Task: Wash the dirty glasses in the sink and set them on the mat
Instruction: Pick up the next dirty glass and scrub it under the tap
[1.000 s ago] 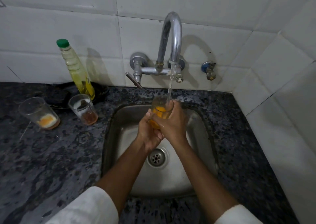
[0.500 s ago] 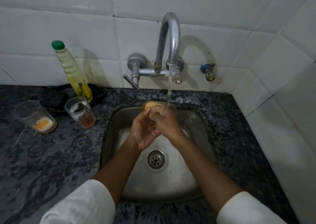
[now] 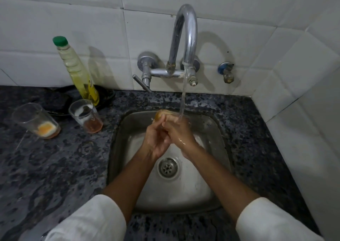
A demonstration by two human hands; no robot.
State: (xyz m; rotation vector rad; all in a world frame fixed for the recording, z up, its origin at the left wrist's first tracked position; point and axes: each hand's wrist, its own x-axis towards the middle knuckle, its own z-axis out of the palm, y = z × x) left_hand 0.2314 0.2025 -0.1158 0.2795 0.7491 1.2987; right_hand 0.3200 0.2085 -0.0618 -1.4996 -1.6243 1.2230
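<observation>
Glasses first, largest thing down: your dark speckled counter (image 3: pixel 55 167) holds the steel sink (image 3: pixel 211 167), where your left hand (image 3: pixel 156 141) and right hand (image 3: pixel 181 134) both grip one orange-stained glass (image 3: pixel 159 115) under the tap's stream (image 3: pixel 183 100). Two dirty glasses (image 3: pixel 86 115) stand on the counter, left of the sink.

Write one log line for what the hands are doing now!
step: rinsing | both hands grip glass under tap stream | waiting: two dirty glasses on counter

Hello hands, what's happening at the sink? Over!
Both hands, left and right, grip one glass under running tap. Two dirty glasses wait on counter. Nothing in the way.
</observation>
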